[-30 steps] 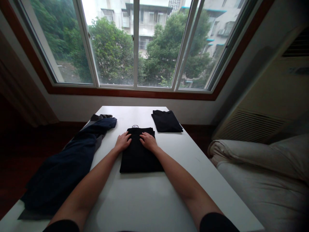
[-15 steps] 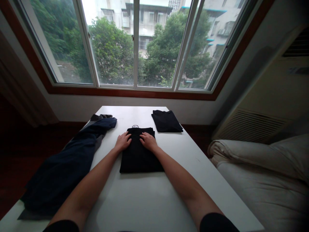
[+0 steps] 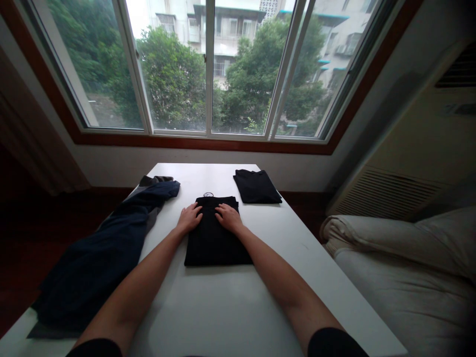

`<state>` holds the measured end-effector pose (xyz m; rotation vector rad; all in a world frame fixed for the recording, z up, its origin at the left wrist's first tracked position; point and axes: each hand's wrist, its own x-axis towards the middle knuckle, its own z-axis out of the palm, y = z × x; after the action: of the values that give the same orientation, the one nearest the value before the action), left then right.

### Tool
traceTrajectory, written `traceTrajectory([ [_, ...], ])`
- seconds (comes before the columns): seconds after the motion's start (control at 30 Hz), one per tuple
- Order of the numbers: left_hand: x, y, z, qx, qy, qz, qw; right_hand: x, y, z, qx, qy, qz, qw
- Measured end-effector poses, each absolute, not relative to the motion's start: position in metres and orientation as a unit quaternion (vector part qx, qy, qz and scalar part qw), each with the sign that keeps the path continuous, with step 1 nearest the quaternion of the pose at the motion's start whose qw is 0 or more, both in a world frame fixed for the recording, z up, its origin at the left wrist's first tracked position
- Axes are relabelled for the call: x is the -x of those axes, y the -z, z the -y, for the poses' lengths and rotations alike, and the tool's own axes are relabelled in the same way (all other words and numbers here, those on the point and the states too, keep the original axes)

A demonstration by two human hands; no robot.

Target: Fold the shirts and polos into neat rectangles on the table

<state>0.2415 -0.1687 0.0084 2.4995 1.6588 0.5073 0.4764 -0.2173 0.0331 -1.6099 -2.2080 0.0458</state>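
Under parted fingers lies folded black cloth, one edge partly hidden by the right forearm.

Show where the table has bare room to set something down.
Bare table lies between the forearms, nearer than the middle cloth; right of the right forearm; and at the far end, between the navy pile and right cloth. Crowded: left, under the navy pile, and the middle, where left hand and right hand touch the middle cloth.
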Motion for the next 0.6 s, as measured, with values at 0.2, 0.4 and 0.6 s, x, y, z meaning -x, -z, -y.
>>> traceTrajectory([
  [0.2,-0.2415,-0.0083,0.1686,-0.819,-0.169,-0.545,0.053,-0.4760,-0.0350,0.2183,0.581,-0.020,0.788,0.201],
  [0.4,-0.2420,-0.0090,0.1696,-0.819,-0.167,-0.546,0.047,-0.4756,-0.0379,0.2200,0.579,-0.019,0.790,0.200],
  [0.6,-0.2426,-0.0105,0.1708,-0.819,-0.167,-0.547,0.047,-0.4760,-0.0388,0.2209,0.580,-0.019,0.789,0.202],
])
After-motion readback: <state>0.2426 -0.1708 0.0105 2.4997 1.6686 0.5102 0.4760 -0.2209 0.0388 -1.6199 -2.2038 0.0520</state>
